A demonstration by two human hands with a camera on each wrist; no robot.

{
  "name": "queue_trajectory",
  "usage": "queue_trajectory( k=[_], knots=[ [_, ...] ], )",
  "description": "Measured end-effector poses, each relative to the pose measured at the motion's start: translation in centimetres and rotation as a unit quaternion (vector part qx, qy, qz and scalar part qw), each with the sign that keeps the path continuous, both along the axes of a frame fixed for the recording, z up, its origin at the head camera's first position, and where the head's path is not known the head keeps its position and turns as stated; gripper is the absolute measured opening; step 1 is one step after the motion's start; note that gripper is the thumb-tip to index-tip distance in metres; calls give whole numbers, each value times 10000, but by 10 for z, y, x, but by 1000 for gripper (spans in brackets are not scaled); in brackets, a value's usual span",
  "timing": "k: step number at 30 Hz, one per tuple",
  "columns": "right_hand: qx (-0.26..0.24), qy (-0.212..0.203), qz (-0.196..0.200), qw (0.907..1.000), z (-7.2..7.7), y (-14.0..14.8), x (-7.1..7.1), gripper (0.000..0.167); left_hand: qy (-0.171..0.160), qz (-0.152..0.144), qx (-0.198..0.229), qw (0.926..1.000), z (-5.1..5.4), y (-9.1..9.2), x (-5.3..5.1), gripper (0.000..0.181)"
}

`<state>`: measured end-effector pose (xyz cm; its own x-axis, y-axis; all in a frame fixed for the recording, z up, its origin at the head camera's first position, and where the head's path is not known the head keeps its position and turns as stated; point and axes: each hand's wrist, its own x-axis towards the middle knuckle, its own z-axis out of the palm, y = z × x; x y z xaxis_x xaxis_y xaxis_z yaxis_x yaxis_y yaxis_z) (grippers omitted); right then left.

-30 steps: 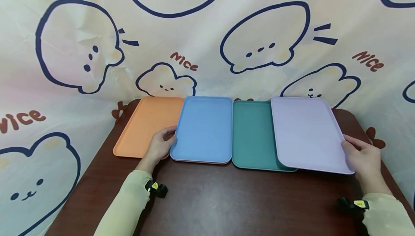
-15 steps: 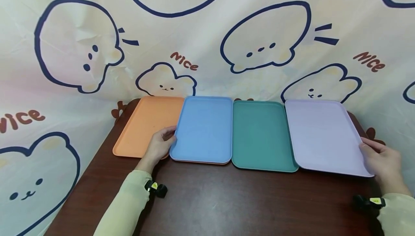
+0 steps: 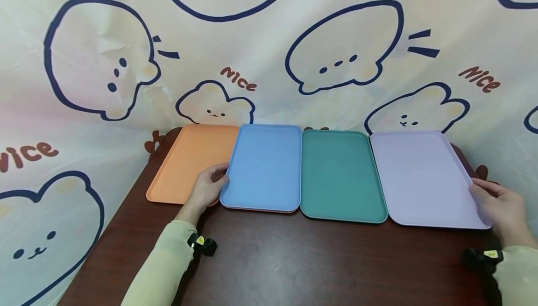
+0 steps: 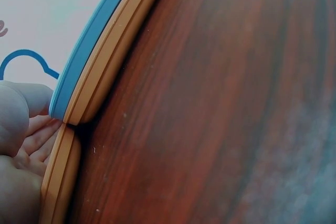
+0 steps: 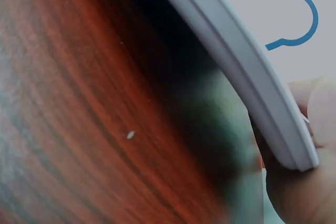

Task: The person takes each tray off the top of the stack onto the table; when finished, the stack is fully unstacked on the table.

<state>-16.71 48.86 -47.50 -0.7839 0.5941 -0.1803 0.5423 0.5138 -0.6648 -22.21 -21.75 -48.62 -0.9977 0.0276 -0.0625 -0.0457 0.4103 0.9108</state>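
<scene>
Four rectangular trays stand in a row in the head view: orange (image 3: 189, 156), blue (image 3: 265, 168), green (image 3: 342, 175) and lavender (image 3: 424, 180). My left hand (image 3: 206, 188) lies over the orange tray and pinches the blue tray's left edge. In the left wrist view the thumb (image 4: 37, 98) touches that blue rim, and the blue tray rests on an orange one beneath. With my right hand (image 3: 506, 208) I grip the lavender tray's right edge. The right wrist view shows its rim (image 5: 236, 56) raised off the table there, fingers partly hidden.
A dark brown wooden table (image 3: 286, 259) bears the trays. Its far edge meets a pale cloth backdrop (image 3: 260, 49) with bear drawings. Green and lavender trays lie side by side at the right.
My right hand has drawn the lavender tray rightward off the green tray, now fully uncovered, and slightly lower at its near edge. My left hand and the blue tray have stayed put.
</scene>
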Motion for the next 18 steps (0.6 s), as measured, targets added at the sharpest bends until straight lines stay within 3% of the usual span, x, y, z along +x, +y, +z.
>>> queue_trajectory(
  k=[6, 12, 15, 18],
  knots=[
    [618, 12, 569, 9965, 2, -3, 0, 55, 42, -35, 14, 10000, 0, 0, -1, 48],
    [1555, 324, 1264, 9792, 1, -6, -1, 44, 38, -45, 13, 10000, -1, -1, -2, 47],
    [1761, 404, 1505, 9720, 2, -6, 1, 43, 33, -55, 27, 10000, -1, -1, -2, 47],
    [1790, 334, 1570, 9707, 3, -6, 2, 43, 43, -38, 48, 10000, -1, 0, -1, 47]
  ],
)
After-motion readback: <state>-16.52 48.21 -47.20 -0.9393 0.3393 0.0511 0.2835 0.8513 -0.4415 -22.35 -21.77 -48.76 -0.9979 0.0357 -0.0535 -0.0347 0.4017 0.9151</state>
